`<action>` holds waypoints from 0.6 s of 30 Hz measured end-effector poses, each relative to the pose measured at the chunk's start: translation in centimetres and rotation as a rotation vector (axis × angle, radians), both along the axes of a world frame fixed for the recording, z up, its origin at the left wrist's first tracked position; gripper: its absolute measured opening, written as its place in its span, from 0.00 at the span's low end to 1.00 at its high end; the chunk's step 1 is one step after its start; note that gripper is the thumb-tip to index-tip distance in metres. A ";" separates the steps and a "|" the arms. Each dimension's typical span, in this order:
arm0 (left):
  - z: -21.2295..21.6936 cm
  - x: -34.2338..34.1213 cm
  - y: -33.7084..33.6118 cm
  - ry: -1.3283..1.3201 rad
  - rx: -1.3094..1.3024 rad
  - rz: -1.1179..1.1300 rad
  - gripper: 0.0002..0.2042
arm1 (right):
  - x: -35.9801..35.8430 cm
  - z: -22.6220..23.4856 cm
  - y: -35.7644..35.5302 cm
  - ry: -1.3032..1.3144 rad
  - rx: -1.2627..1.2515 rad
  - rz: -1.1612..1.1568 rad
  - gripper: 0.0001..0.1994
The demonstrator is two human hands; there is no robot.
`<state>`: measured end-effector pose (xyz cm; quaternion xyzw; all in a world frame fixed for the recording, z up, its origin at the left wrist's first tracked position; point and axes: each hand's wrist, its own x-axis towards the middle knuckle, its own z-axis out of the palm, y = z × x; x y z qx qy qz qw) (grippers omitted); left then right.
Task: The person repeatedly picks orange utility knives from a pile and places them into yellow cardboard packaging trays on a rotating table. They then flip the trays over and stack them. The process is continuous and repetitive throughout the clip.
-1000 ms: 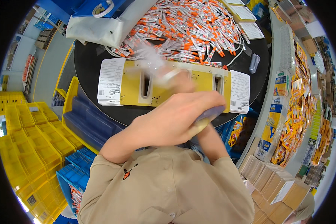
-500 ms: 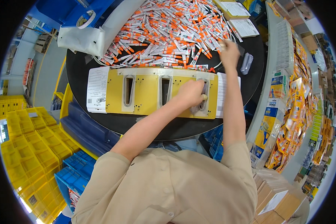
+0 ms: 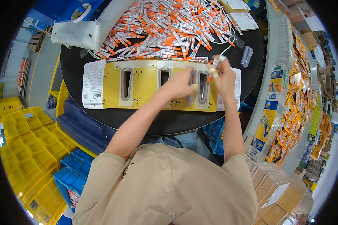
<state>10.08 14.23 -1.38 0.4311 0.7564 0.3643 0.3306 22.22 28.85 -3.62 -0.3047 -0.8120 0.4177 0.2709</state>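
A yellow plate (image 3: 146, 88) with three long slots lies on a round black table (image 3: 169, 123). Behind it is a big heap of small white tubes with orange caps (image 3: 169, 26). My left hand (image 3: 180, 84) reaches across to the right slot (image 3: 202, 86) and grips a narrow grey-blue piece (image 3: 191, 80) standing beside it. My right hand (image 3: 224, 77) hovers just right of that slot and pinches one small tube (image 3: 215, 65) by its upper end, orange tip pointing down.
Printed paper sheets (image 3: 93, 84) lie under both ends of the plate. A white bag (image 3: 77, 33), a small grey object (image 3: 246, 56) and notepads (image 3: 244, 20) sit on the table. Yellow crates (image 3: 22, 150) and blue crates (image 3: 73, 176) stand left; packaged goods (image 3: 293, 108) and cardboard boxes (image 3: 278, 187) right.
Both hands moved from close to my chest out to the plate. My right hand reached into the tube heap, then came back to the right slot with a tube.
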 end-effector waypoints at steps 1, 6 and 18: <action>0.0 -0.7 -1.1 -0.146 0.047 0.024 0.19 | 0.6 0.1 -1.2 -0.074 -0.001 0.021 0.15; -1.2 -4.3 -4.7 0.175 -0.040 0.075 0.15 | -1.6 -1.4 -1.0 -0.125 0.284 0.008 0.12; -0.2 -7.0 -8.6 0.332 -0.220 0.063 0.26 | -10.7 -2.1 -0.3 0.003 -0.064 -0.109 0.12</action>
